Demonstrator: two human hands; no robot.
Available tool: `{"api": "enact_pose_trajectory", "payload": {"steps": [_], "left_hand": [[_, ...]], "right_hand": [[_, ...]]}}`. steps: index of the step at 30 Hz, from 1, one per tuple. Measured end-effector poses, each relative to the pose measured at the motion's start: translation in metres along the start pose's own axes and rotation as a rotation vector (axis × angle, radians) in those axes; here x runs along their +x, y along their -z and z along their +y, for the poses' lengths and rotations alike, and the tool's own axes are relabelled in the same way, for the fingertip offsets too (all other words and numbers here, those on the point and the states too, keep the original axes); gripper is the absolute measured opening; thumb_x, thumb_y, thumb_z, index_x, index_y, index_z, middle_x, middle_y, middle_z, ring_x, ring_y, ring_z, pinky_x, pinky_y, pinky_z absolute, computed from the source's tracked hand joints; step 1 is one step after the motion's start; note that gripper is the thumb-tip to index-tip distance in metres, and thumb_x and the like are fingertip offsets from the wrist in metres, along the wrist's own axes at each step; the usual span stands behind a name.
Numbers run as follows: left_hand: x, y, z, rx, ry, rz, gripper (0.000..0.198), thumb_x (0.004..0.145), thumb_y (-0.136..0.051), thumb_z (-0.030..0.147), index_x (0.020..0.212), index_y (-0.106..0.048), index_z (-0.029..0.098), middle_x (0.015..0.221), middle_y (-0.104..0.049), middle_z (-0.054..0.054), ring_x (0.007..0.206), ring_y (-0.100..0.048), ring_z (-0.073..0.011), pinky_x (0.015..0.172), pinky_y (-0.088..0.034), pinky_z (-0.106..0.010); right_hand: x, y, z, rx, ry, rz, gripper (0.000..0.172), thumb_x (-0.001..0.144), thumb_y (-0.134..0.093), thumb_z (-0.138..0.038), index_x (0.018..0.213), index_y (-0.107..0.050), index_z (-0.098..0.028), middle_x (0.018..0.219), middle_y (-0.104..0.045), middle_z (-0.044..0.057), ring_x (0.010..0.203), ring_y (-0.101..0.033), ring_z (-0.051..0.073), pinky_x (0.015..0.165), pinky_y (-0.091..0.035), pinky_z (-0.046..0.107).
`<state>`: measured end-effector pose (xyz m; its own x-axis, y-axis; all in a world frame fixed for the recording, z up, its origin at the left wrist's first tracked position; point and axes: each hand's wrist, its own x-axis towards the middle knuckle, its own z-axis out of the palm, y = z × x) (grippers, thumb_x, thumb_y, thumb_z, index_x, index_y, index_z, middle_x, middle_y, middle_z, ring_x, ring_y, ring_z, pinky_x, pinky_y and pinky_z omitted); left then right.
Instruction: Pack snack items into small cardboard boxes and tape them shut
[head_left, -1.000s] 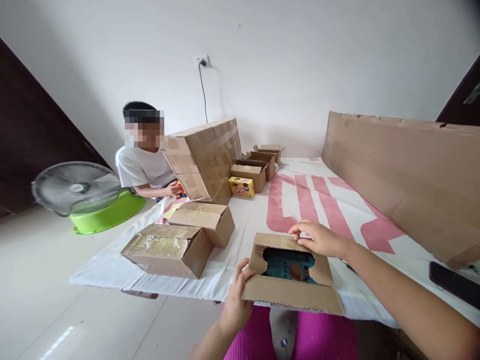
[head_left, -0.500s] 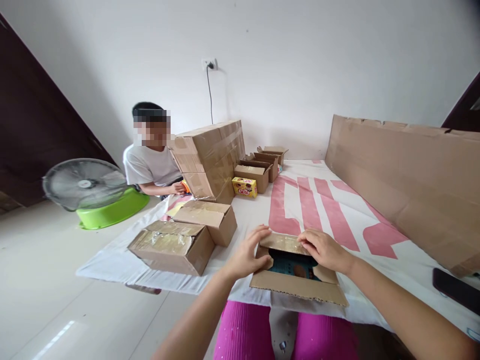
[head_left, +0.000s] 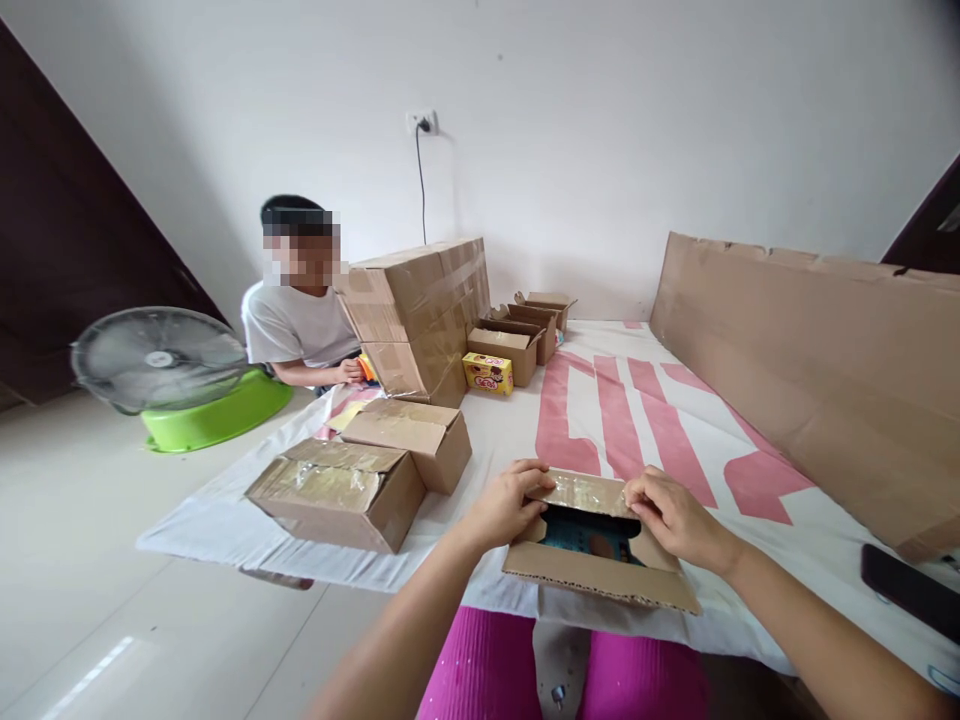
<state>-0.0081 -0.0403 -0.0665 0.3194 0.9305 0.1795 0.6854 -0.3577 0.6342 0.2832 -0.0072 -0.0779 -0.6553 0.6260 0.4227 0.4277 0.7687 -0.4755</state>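
A small cardboard box lies at the table's near edge, just above my knees. Its near flap is folded outward, and inside shows a dark teal package with a brown picture, partly covered by the flaps. My left hand grips the left end of the far flap, fingers over its top edge and thumb near the opening. At that flap's right end, my right hand pinches the corner between thumb and fingers. Tape glints on the flap between both hands.
Two taped boxes sit to the left. Behind are a large carton stack, a yellow packet box and several small boxes. A person sits beyond, near a fan. On the right are a cardboard panel and phone.
My left hand has shifted right along the far flap, its fingers now closed over the edge. My right hand has moved slightly right to the flap's corner. The flap stands a little more tilted.
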Motion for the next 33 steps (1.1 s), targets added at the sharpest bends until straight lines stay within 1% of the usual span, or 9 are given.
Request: {"api": "enact_pose_trajectory", "payload": {"steps": [6, 13, 17, 20, 22, 25, 27, 30, 33], "left_hand": [[0.001, 0.000, 0.000, 0.025, -0.007, -0.015, 0.033, 0.074, -0.065, 0.007, 0.103, -0.068, 0.022, 0.131, -0.058, -0.006, 0.122, -0.053, -0.0207, 0.106, -0.041, -0.033], [0.002, -0.001, -0.003, 0.044, -0.041, -0.019, 0.033, 0.074, -0.065, 0.009, 0.104, -0.067, 0.023, 0.130, -0.059, -0.007, 0.121, -0.054, -0.0226, 0.105, -0.043, -0.036], [0.002, -0.001, -0.005, 0.052, -0.069, -0.013, 0.032, 0.075, -0.064, 0.010, 0.103, -0.067, 0.023, 0.129, -0.059, -0.007, 0.120, -0.055, -0.0229, 0.105, -0.043, -0.037], [0.002, -0.002, -0.006, 0.055, -0.077, -0.015, 0.031, 0.075, -0.065, 0.009, 0.103, -0.067, 0.023, 0.128, -0.059, -0.006, 0.120, -0.054, -0.0231, 0.104, -0.044, -0.037], [0.001, -0.001, -0.006, 0.054, -0.077, -0.009, 0.031, 0.075, -0.064, 0.009, 0.102, -0.067, 0.024, 0.127, -0.060, -0.006, 0.120, -0.054, -0.0231, 0.104, -0.044, -0.036], [0.001, 0.000, -0.007, 0.052, -0.070, 0.008, 0.031, 0.074, -0.063, 0.007, 0.100, -0.067, 0.024, 0.126, -0.060, -0.005, 0.120, -0.055, -0.0232, 0.103, -0.044, -0.036], [0.000, 0.000, -0.006, 0.051, -0.066, 0.010, 0.032, 0.074, -0.063, 0.007, 0.101, -0.067, 0.023, 0.127, -0.060, -0.006, 0.120, -0.054, -0.0232, 0.104, -0.044, -0.036], [0.001, 0.000, -0.006, 0.059, -0.070, -0.001, 0.032, 0.074, -0.064, 0.007, 0.101, -0.067, 0.023, 0.128, -0.060, -0.006, 0.121, -0.054, -0.0232, 0.104, -0.044, -0.036], [0.002, -0.001, -0.006, 0.068, -0.079, 0.004, 0.031, 0.074, -0.064, 0.008, 0.101, -0.066, 0.023, 0.127, -0.060, -0.006, 0.120, -0.054, -0.0231, 0.104, -0.044, -0.037]], "right_hand": [[-0.009, 0.006, 0.007, -0.002, -0.067, -0.005, 0.012, 0.092, -0.040, -0.015, 0.083, -0.044, -0.023, 0.082, -0.056, 0.002, 0.077, -0.054, 0.017, 0.069, -0.045, 0.032], [-0.010, 0.007, 0.015, 0.024, -0.153, 0.049, 0.010, 0.090, -0.042, -0.017, 0.086, -0.049, -0.023, 0.082, -0.056, 0.002, 0.075, -0.055, 0.017, 0.070, -0.047, 0.033], [-0.007, 0.005, 0.015, 0.081, -0.094, -0.002, 0.026, 0.090, -0.039, -0.014, 0.095, -0.062, -0.024, 0.090, -0.059, 0.005, 0.085, -0.058, 0.019, 0.075, -0.049, 0.035], [-0.007, 0.003, 0.017, 0.116, -0.101, 0.002, 0.030, 0.089, -0.039, -0.013, 0.085, -0.066, -0.024, 0.089, -0.057, 0.005, 0.084, -0.058, 0.018, 0.075, -0.049, 0.034], [-0.010, 0.004, 0.024, 0.125, -0.137, 0.057, 0.026, 0.086, -0.040, -0.013, 0.078, -0.063, -0.023, 0.085, -0.056, 0.004, 0.081, -0.057, 0.017, 0.074, -0.049, 0.033], [-0.019, 0.010, 0.042, 0.099, -0.228, 0.203, 0.020, 0.081, -0.043, -0.017, 0.065, -0.054, -0.023, 0.076, -0.053, 0.002, 0.073, -0.055, 0.017, 0.069, -0.047, 0.032], [-0.027, 0.017, 0.058, 0.062, -0.295, 0.306, 0.017, 0.079, -0.043, -0.020, 0.065, -0.051, -0.023, 0.075, -0.052, 0.002, 0.072, -0.054, 0.017, 0.068, -0.046, 0.033], [-0.032, 0.026, 0.073, 0.019, -0.359, 0.401, 0.009, 0.078, -0.048, -0.026, 0.079, -0.056, -0.024, 0.087, -0.055, 0.004, 0.083, -0.056, 0.020, 0.073, -0.048, 0.036], [-0.023, 0.028, 0.063, -0.012, -0.351, 0.416, 0.011, 0.075, -0.058, -0.033, 0.077, -0.052, -0.023, 0.110, -0.055, 0.010, 0.103, -0.055, 0.025, 0.085, -0.047, 0.041]]}}
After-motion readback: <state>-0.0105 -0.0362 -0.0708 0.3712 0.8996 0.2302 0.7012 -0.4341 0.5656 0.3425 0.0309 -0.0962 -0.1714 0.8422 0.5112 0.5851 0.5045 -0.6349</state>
